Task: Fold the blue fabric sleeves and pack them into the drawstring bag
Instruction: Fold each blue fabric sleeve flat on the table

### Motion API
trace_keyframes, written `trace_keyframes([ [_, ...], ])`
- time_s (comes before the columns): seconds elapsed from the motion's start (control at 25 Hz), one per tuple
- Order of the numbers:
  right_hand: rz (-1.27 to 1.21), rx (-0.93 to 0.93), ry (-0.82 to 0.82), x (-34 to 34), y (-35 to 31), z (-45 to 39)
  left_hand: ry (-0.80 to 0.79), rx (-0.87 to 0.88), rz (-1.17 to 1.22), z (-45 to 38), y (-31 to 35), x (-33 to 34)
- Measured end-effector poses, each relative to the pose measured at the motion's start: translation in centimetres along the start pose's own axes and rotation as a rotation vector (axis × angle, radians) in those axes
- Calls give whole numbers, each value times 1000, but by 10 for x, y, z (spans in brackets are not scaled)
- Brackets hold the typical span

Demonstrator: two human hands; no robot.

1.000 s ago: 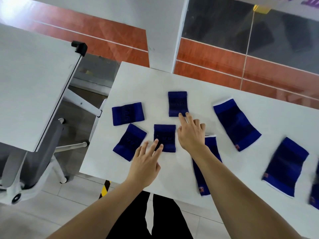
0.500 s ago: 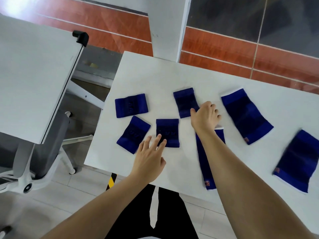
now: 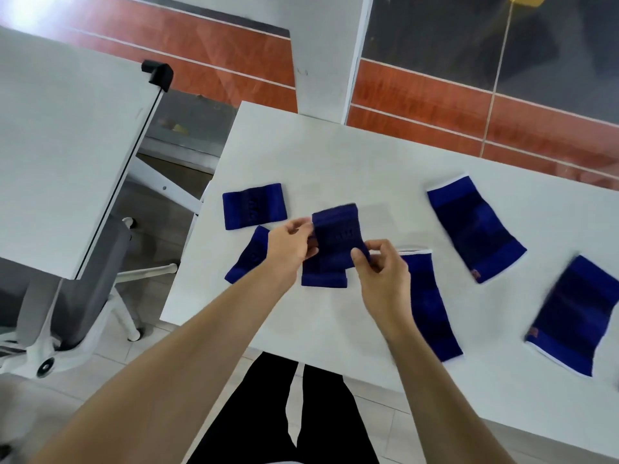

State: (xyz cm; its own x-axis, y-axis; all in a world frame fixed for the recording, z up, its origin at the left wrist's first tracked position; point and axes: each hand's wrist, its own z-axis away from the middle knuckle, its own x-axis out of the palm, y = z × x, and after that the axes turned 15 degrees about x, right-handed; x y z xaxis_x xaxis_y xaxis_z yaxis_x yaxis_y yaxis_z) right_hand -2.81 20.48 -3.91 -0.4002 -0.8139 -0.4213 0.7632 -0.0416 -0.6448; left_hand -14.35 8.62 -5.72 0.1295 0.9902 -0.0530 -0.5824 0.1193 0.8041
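The folded sleeve (image 3: pixel 336 234) from twelve o'clock is now lifted — left hand (image 3: pixel 289 247) and right hand (image 3: pixel 382 274) both pinch it — gathering for packing seems underway.

An office or workroom, plainly furnished, with a table used as a sorting surface.

A white laminate table (image 3: pixel 335 155) stands on pale floor tiles (image 3: pixel 110 380), and a second white desk (image 3: pixel 60 145) with a black corner clamp (image 3: pixel 157 71) sits just beside it to the left. Under that desk is a grey office chair (image 3: pixel 67 296) on a white wheeled base. Behind runs a wall banded in reddish-brown panels (image 3: pixel 214 48) with a white pillar (image 3: pixel 321 45) and dark glass (image 3: pixel 435 38). Several blue fabric sleeves (image 3: pixel 475 229) lie spread flat on the table.
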Motion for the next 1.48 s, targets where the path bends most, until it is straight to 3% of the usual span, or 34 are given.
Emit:
trace_keyframes([
  [0.2,89,121,-40,30,30,8,-120,240,-308,-4,-11,-22],
  [0.36,98,151,-34,41,36,7,-107,276,-496,-12,-27,-29],
  [0.84,145,131,19,42,42,-6,-91,448,-704,-23,-39,-22],
  [0.92,153,155,40,44,43,-8,-65,545,-767,-19,-37,-21],
  [1.0,165,190,65,46,45,-10,-62,763,-879,-8,-38,-24],
  [1.12,214,199,106,50,42,-9,-315,1092,-1083,15,-60,-39],
  [1.2,247,199,121,51,38,-9,-493,1131,-1231,29,-84,-54],
  [1.32,288,205,99,53,32,-8,-469,1094,-1227,35,-104,-65],
  [1.48,251,160,84,58,37,-3,-423,1180,-1215,29,-99,-61],
])
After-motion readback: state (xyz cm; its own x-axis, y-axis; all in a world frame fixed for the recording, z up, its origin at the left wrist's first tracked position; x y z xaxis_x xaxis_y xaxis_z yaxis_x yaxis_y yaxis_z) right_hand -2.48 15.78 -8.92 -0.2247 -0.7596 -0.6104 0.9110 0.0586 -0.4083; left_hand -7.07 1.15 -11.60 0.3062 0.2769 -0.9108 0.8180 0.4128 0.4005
